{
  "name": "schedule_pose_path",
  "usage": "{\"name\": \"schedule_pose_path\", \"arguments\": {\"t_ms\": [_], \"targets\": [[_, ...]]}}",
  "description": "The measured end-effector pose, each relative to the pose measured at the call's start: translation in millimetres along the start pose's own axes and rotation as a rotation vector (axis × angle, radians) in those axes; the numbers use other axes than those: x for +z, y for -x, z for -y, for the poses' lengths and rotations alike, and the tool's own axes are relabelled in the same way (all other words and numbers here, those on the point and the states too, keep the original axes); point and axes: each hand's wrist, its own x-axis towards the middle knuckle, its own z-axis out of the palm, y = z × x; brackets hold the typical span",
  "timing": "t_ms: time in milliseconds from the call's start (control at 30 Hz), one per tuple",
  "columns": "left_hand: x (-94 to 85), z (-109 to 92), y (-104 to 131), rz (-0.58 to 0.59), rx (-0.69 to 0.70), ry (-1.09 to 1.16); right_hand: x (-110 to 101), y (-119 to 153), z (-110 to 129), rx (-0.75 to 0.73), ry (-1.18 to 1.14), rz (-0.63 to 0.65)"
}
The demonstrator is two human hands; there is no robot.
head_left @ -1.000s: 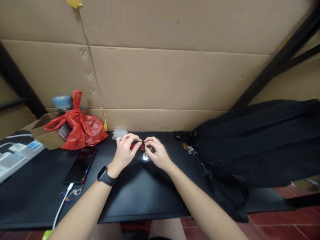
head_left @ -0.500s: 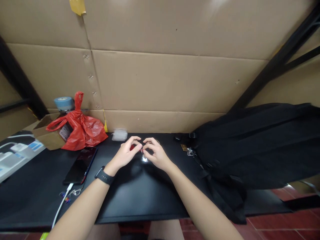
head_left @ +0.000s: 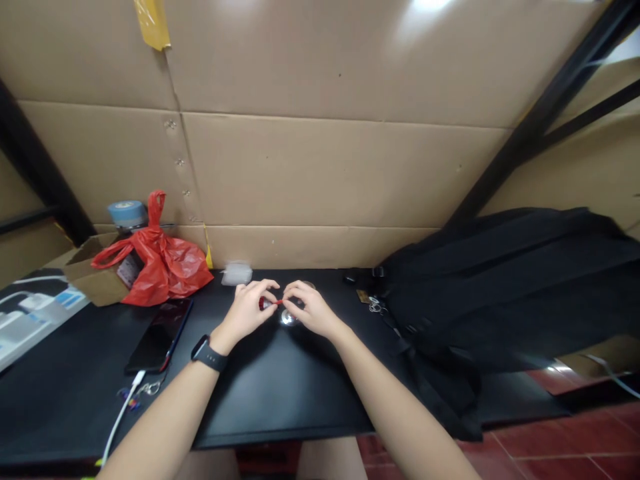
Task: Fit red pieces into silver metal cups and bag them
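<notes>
My left hand (head_left: 249, 307), a dark smartwatch (head_left: 210, 353) on its wrist, has thumb and fingers drawn together at a thin red piece (head_left: 279, 302). From the other side my right hand (head_left: 313, 309) pinches at the same piece, which spans the small gap between my fingertips. Its kind is too small to make out. Partly behind my left thumb is another red object (head_left: 262, 303), its shape mostly hidden. Just below my fingertips a shiny, round, silvery thing (head_left: 287, 319) lies on the black desk top (head_left: 295, 393).
A phone (head_left: 160, 337) on a white cable lies left. Beyond it are a red plastic bag (head_left: 170, 263), a cardboard box (head_left: 97, 277) and a power strip (head_left: 43, 323). A clear packet (head_left: 237, 274) sits by the cardboard wall (head_left: 310, 173). At right rests a black backpack (head_left: 500, 293).
The thin red piece now shows stretched level between both hands' fingertips; before, a slanted sliver showed there. My hands stay close together, and the view has shifted slightly.
</notes>
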Motion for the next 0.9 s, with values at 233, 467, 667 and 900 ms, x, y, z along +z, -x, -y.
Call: {"name": "schedule_pose_path", "arguments": {"t_ms": [233,467,667,900], "targets": [[-1.9,2,-2,-0.049,0.016,-0.009,-1,9,-29,0.169,0.082,0.22],[1.4,7,-2,-0.069,-0.016,0.185,1,2,-23,0.226,-0.029,0.041],[6.1,3,-2,-0.101,-0.087,0.407,11,-1,-7,0.275,-0.555,-0.079],[21.5,0,-2,-0.152,-0.157,0.541,16,0,-5,0.45,-0.747,-0.116]]}}
